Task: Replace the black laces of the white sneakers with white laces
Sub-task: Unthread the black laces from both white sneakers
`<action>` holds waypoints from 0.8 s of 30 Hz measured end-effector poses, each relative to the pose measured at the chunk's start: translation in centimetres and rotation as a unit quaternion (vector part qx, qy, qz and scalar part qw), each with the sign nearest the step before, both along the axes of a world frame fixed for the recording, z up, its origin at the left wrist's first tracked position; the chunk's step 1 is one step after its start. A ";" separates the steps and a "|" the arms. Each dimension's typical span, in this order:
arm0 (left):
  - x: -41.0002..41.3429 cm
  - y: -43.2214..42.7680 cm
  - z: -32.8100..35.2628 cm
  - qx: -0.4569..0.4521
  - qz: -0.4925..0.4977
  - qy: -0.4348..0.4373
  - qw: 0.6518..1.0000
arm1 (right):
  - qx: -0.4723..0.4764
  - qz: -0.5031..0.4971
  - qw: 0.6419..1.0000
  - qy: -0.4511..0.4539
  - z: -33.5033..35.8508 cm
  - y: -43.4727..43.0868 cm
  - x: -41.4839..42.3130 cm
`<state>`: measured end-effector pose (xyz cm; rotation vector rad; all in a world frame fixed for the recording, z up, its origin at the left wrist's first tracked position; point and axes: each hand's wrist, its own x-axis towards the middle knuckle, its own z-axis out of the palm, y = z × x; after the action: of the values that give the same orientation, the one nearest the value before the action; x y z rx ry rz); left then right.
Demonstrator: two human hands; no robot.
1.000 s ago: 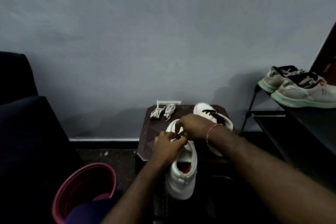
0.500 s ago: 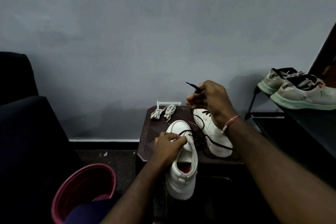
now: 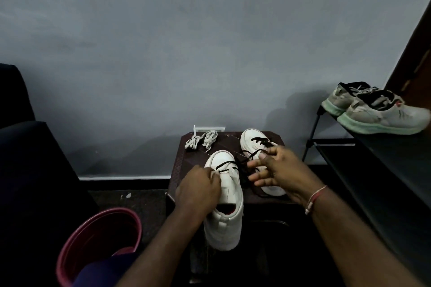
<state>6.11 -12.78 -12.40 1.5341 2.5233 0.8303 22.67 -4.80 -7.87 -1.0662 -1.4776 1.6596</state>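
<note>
A white sneaker (image 3: pixel 227 196) lies on a small dark table (image 3: pixel 186 165), its heel hanging over the near edge. A black lace (image 3: pixel 242 163) runs loose from its front eyelets. My left hand (image 3: pixel 198 191) grips the sneaker's left side near the eyelets. My right hand (image 3: pixel 277 170) hovers just right of it, fingers spread among the loose black lace strands; I cannot tell whether it pinches one. A second white sneaker (image 3: pixel 253 141) with black lacing stands behind, partly hidden by my right hand. White laces (image 3: pixel 201 139) lie bundled at the table's back left.
A red bucket (image 3: pixel 98 237) stands on the floor at the lower left. A dark chair (image 3: pixel 28 158) fills the left side. A black shoe rack (image 3: pixel 373 158) on the right holds a pair of grey sneakers (image 3: pixel 377 112) with green soles. A grey wall is behind.
My right hand, which had pulled the black lace end up and away half a second ago, has come back down beside the sneaker. My left hand stays on the shoe.
</note>
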 end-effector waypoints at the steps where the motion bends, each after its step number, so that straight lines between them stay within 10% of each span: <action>1: -0.1 0.1 0.1 0.008 0.008 0.007 1.000 | 0.000 0.003 1.000 -0.023 -0.3 -0.2 0.1; 9: -1.7 1.4 2.1 0.134 -0.070 0.037 0.988 | -0.087 0.070 0.993 0.024 -0.4 -3.1 1.5; 13: 3.3 -0.8 3.8 0.197 -0.338 -0.134 0.911 | -0.121 0.111 0.974 0.156 1.9 -4.7 1.4; 17: 6.1 -1.4 3.6 0.140 -0.329 -0.247 0.901 | -0.080 0.030 0.929 0.360 3.9 -5.1 0.7; 20: 5.9 -1.6 3.7 0.074 -0.369 -0.152 0.914 | 0.176 -0.061 0.969 0.160 3.1 -3.8 1.5; 24: 3.8 -1.0 5.6 0.099 -0.317 0.067 0.941 | 0.366 -0.020 0.911 -0.190 -0.7 -2.9 2.8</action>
<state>9.87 -13.77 -6.78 2.3398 1.8378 0.9041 25.44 -7.74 -8.54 -0.9860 -2.0708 0.7420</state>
